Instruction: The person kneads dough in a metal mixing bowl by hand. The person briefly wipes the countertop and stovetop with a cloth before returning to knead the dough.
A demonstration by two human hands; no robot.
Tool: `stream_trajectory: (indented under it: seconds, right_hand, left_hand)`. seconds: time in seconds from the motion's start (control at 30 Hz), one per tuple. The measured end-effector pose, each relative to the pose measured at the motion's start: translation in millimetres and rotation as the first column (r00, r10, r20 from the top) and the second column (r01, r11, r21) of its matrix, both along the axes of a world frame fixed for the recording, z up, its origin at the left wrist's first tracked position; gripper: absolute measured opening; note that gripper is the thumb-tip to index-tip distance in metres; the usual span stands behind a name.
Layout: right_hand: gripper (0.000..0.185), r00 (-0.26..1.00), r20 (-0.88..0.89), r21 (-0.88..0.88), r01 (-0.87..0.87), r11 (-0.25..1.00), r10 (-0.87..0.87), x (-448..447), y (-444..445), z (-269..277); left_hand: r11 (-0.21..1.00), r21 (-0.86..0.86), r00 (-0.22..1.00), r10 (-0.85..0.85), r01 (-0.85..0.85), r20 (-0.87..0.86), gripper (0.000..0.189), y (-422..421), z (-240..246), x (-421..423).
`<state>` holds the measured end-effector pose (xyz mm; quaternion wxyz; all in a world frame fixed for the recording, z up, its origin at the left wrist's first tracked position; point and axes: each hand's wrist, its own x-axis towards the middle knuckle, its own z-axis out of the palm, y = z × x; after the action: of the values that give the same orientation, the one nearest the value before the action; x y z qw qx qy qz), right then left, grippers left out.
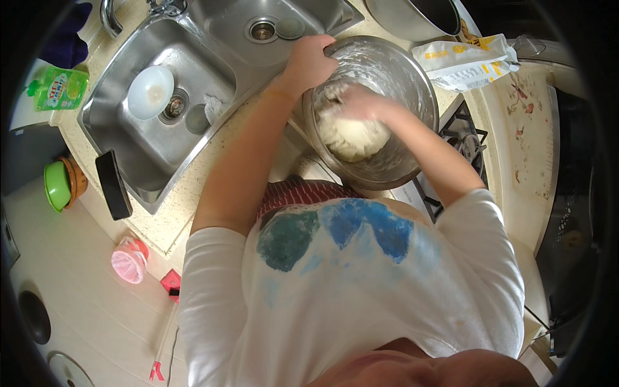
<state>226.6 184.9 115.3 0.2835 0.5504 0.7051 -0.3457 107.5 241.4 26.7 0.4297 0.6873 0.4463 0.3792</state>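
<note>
A large stainless steel mixing bowl (408, 72) stands tilted in front of me, its inner wall smeared with flour and wet dough. Pale, lumpy dough (355, 138) lies in its left part. My left hand (312, 63) grips the bowl's far left rim. Inside the bowl, my right hand (360, 102) grasps the far side of the dough. Motion blurs this hand, and its fingertips are partly hidden in the dough.
Left is a double steel sink (159, 53) holding a white bowl (151, 92). A phone (113, 185) lies at the counter's edge near a green detergent bottle (60, 88). Right are a gas stove grate (462, 130), a printed plastic bag (466, 63) and a large pot (411, 19).
</note>
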Motion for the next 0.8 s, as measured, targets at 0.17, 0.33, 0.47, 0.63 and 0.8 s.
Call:
stream_trajectory:
  seconds: [0.17, 0.33, 0.47, 0.63, 0.8]
  right_hand:
    - [0.039, 0.958, 0.263, -0.128, -0.084, 0.988, 0.115, 15.9, -58.0, 38.0]
    - [0.024, 0.910, 0.292, 0.087, -0.330, 0.940, 0.292, 42.2, -103.3, 3.7]
    - [0.021, 0.929, 0.205, 0.112, -0.336, 0.935, 0.309, 42.7, -98.0, -30.3]
    - [0.020, 0.910, 0.176, 0.026, -0.386, 0.922, 0.376, 24.2, -58.8, -51.1]
    - [0.020, 0.938, 0.223, -0.002, -0.272, 0.962, 0.266, 9.7, -25.9, -51.8]
  left_hand:
    - [0.997, -0.070, 0.992, -0.015, 0.024, 0.126, 0.034, -5.6, 4.2, 3.7]
    - [0.994, -0.103, 0.985, -0.015, 0.033, 0.172, 0.033, -11.7, 13.8, -0.7]
    - [0.991, -0.131, 0.992, -0.012, 0.029, 0.128, 0.033, -16.2, 16.5, 0.4]
    - [0.985, -0.168, 0.989, -0.004, 0.029, 0.150, 0.036, -20.7, 14.3, 2.6]
    - [0.968, -0.250, 0.984, 0.030, 0.015, 0.173, 0.029, -20.1, 22.2, 2.0]
